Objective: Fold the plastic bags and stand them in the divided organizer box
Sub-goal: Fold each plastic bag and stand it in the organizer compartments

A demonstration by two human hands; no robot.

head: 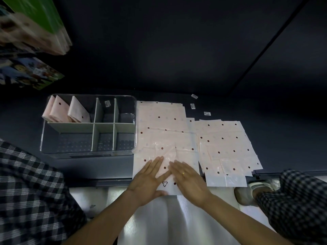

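A pale pink plastic bag with dark dots (168, 152) lies flat on top of a pile of similar bags at the dark table's near edge. My left hand (150, 181) and my right hand (189, 181) press on it side by side, fingers straight and flat. To the left stands the clear divided organizer box (44, 138) with grey dividers. Three folded pink bags (70, 112) stand in its far-left compartment. The other compartments hold no bags.
A second pile of dotted bags (228, 147) lies to the right. Small white labels (193, 106) sit behind the piles. Colourful boxes (31, 32) loom at the upper left. Checked cloth covers my knees at both lower corners, and a sandalled foot (251, 191) shows lower right.
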